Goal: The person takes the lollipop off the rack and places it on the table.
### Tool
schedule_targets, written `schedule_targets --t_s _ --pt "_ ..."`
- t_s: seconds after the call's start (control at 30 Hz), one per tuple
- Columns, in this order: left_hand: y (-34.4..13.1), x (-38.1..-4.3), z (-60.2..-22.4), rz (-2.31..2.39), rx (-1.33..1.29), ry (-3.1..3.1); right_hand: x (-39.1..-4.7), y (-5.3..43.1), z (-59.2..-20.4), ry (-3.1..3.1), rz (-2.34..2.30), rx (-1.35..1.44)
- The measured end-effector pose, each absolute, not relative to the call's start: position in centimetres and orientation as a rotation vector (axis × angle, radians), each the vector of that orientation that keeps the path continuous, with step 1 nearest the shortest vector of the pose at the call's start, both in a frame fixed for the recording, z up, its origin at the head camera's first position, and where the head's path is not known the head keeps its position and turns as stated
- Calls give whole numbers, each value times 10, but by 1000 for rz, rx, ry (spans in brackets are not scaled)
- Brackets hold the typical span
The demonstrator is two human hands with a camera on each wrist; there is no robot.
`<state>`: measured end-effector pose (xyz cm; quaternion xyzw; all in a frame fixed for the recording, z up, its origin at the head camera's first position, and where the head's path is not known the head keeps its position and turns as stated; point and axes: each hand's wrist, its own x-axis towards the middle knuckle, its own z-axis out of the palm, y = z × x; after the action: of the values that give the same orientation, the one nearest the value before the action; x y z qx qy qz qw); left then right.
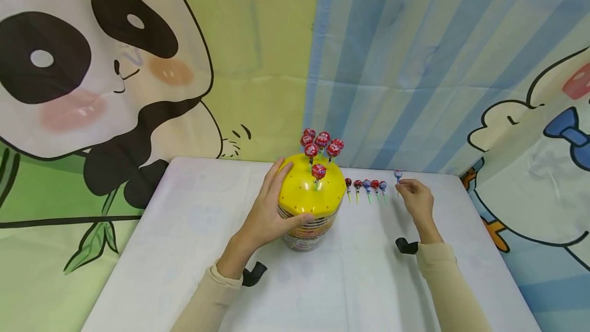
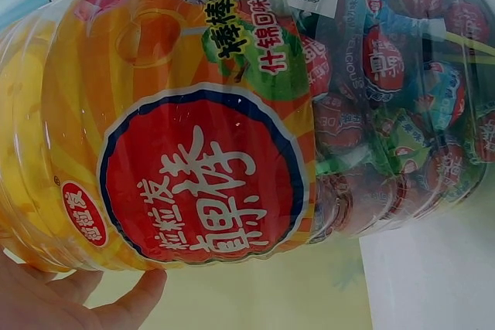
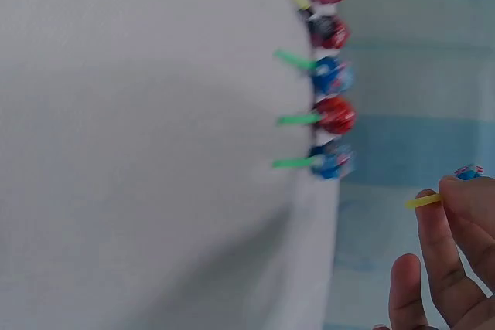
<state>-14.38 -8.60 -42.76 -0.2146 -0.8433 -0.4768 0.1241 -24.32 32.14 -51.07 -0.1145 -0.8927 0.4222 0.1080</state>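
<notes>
While the tabletop (image 1: 369, 286) spreads in front of the jar (image 1: 309, 240), the right hand (image 1: 417, 200) pinches a blue lollipop (image 1: 398, 173) to its right, near the back edge (image 1: 440, 174); the gripping left hand (image 1: 264, 218) hides the jar's left side.

Head view evenly bright, soft shadow toward the table's (image 1: 359, 275) right edge, glare on yellow lid (image 1: 298, 196); right-wrist view dimmer, lollipops (image 3: 335, 116) blurred.

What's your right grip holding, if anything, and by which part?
The right grip pinches a blue-wrapped round lollipop by its yellow stick, near the candy.
</notes>
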Motion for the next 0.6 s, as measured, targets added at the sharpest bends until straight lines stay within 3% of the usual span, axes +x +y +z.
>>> schedule_targets --t_s 0.33,0.6 --pt "-85 -144 -430 -1398 -619 -2469 -257 337 -543 -2874 1088 -499" --pt "-85 -144 -429 -1390 -617 -2469 -260 336 -549 -2905 990 -432"
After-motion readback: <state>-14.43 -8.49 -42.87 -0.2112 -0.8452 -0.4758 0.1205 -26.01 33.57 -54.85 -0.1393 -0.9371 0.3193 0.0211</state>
